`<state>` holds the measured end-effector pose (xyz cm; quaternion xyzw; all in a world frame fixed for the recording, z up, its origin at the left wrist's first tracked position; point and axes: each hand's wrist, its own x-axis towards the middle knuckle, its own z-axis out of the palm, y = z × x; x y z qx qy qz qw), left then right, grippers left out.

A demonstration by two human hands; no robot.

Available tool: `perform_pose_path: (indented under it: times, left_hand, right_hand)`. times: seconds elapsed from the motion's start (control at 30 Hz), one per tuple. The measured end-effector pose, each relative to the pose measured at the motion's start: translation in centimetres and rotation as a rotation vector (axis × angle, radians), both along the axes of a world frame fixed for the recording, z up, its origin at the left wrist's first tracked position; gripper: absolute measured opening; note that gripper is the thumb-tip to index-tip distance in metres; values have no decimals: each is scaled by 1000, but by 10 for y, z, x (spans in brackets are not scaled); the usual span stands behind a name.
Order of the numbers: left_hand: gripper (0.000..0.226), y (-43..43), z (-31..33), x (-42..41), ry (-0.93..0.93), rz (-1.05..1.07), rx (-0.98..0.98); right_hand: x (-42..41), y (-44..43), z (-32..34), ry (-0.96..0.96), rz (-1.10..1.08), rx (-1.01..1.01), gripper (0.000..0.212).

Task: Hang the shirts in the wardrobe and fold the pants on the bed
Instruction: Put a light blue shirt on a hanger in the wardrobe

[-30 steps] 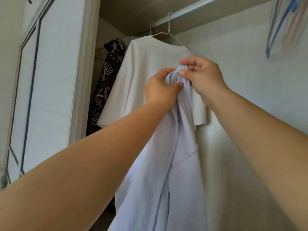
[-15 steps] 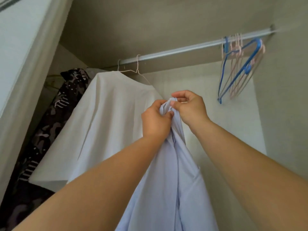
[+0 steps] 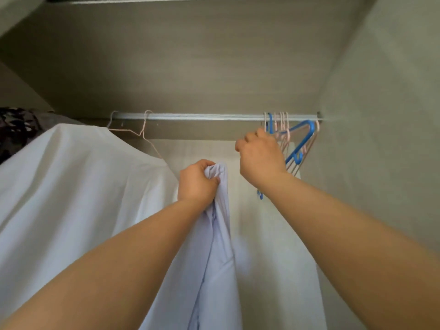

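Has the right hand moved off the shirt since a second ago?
Yes. The right hand has left the lilac shirt and gone up and right to the spare hangers on the rail.

Rail (image 3: pixel 202 117) at 12 o'clock. Hung shirt (image 3: pixel 71 186) on it at 9 o'clock, hangers (image 3: pixel 300 139) at 2; loose shirt (image 3: pixel 216 234) at 6.

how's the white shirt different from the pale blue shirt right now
The white shirt hangs from the rail on a thin wire hanger; the pale blue shirt is on no hanger, only bunched in the left hand. The white shirt spreads wide; the pale blue shirt droops in narrow folds. Both are light, plain fabric inside the wardrobe.
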<state>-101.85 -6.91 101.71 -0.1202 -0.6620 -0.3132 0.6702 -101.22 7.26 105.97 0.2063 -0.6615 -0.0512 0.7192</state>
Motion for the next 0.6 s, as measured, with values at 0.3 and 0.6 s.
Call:
perform_pose_path:
  times: [0.3,0.6]
  left_hand:
    - [21,2,1,-20,-41,-21,17]
    - [21,6,6,-30,-79,-38,-19]
  right_hand:
    - [10,31,32,49,-446,-214,29]
    - [-19,37,35,-210,-311,-308,27]
